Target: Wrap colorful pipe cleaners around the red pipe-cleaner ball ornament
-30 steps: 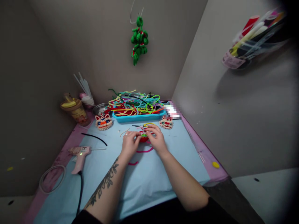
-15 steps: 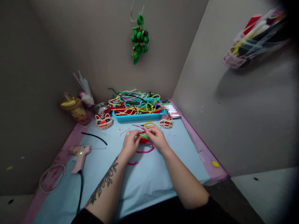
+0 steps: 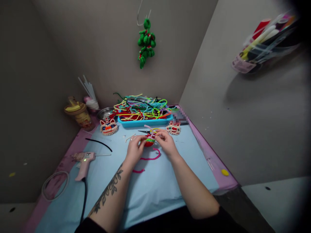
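My left hand pinches the left side of a small pipe-cleaner craft, red with green and other coloured bands. At the craft's right edge, the fingers of my right hand are drawn together in a pinch; their tips partly cover what they grip. A lilac pipe cleaner rises from the top of the craft and bends to the left. Just behind it lie scissors with yellow handles. Magenta pipe cleaners rest on the blue cover below the hands.
A blue tray heaped with pipe cleaners stands at the back. Finished animal-face crafts lie at its left and right. A pink glue gun with its cord lies at left, near a black pipe cleaner.
The lilac strand now stands up and curves, where it leaned left before. My right hand has shifted slightly right, showing more of the craft's top. The phone-like blurred patch has darkened.
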Motion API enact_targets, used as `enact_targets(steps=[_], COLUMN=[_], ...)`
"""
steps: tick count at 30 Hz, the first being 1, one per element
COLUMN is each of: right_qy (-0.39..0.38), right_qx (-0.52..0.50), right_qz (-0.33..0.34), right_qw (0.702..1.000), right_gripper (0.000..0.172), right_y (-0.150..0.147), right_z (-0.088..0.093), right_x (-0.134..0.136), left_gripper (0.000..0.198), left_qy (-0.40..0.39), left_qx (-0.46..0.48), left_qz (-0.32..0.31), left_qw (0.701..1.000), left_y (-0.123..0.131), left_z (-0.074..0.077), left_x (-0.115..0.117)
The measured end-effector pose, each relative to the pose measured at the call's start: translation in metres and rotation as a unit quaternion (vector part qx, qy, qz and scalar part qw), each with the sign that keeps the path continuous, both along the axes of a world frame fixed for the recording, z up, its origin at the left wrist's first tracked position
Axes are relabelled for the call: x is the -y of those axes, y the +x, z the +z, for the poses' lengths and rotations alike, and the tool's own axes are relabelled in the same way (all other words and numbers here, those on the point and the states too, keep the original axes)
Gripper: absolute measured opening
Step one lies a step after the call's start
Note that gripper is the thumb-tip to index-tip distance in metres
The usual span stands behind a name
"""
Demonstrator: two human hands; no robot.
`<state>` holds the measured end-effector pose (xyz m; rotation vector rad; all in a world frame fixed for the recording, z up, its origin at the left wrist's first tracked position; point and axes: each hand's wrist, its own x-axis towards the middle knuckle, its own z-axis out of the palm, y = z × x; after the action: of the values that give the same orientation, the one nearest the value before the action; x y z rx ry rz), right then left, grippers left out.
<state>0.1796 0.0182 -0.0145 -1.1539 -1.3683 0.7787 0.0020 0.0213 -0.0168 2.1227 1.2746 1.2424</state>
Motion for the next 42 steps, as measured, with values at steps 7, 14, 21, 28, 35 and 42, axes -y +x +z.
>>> enact_targets(steps=[7, 14, 21, 28, 35, 42], right_qy=[-0.01, 0.003, 0.006, 0.005, 0.015, 0.008], right_qx=[-0.014, -0.1, -0.033, 0.042, 0.058, 0.034], right_qz=[0.016, 0.02, 0.043, 0.055, 0.059, 0.066], right_qw=[1.0, 0.995, 0.999, 0.998, 0.996, 0.997], right_gripper=[0.015, 0.016, 0.016, 0.011, 0.012, 0.013], right_y=[0.001, 0.007, 0.004, 0.003, 0.002, -0.001], right_z=[-0.003, -0.002, 0.003, 0.003, 0.008, 0.005], right_x=[-0.001, -0.004, 0.0, 0.002, 0.003, 0.004], left_gripper=[0.012, 0.013, 0.019, 0.016, 0.015, 0.014], left_qy=[-0.004, -0.096, -0.155, -0.186, -0.173, -0.17], left_qx=[0.058, 0.154, 0.21, 0.241, 0.225, 0.234], left_qz=[0.032, 0.026, -0.02, -0.043, -0.058, -0.059], left_qw=[0.998, 0.983, 0.965, 0.952, 0.957, 0.956], left_y=[-0.001, -0.004, -0.007, -0.002, 0.0, 0.0], left_z=[0.002, 0.001, -0.007, 0.002, 0.01, 0.009], left_x=[0.001, -0.002, -0.009, -0.002, 0.001, 0.002])
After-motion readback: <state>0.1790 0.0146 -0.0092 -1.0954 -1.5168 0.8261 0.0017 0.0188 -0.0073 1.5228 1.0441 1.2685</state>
